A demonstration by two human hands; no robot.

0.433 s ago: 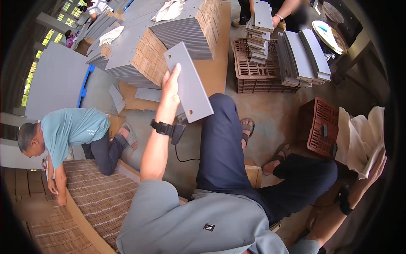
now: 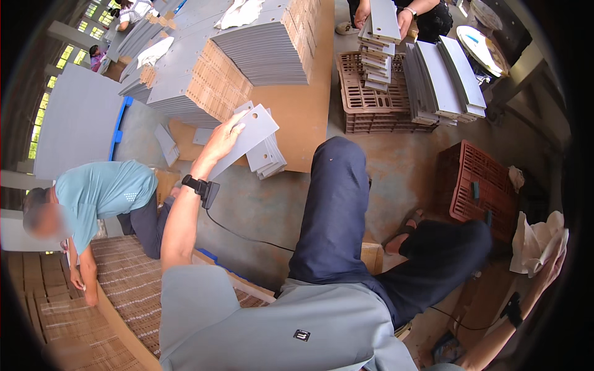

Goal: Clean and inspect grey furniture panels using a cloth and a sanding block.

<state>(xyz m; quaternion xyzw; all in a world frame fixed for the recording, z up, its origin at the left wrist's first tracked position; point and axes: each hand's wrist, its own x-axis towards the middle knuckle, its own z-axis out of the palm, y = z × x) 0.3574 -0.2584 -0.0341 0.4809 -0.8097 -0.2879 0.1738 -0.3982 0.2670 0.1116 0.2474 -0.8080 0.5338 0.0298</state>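
Observation:
In my left hand [image 2: 224, 137] is a grey rectangular board [image 2: 255, 131] with round holes at its end, gripped along one long edge and held tilted. A small fanned pile of similar grey boards [image 2: 267, 159] lies just beneath and beyond it. Far to the right, my right hand [image 2: 555, 258] is closed on a crumpled off-white cloth [image 2: 537, 242], which hangs apart from the board. The fingers of that hand are partly hidden by the cloth.
Large stacks of grey boards [image 2: 263, 52] stand ahead on brown cardboard [image 2: 300, 123]. A brown plastic crate [image 2: 377, 114] bears more boards; another crate [image 2: 482, 185] sits tipped at right. A co-worker in teal [image 2: 108, 185] kneels at left; another person's hands [image 2: 405, 21] hold boards ahead.
My left hand has moved left and down with the board, turning it to slant the other way and uncovering the small pile. The cloth in my right hand has dropped lower and bunched up.

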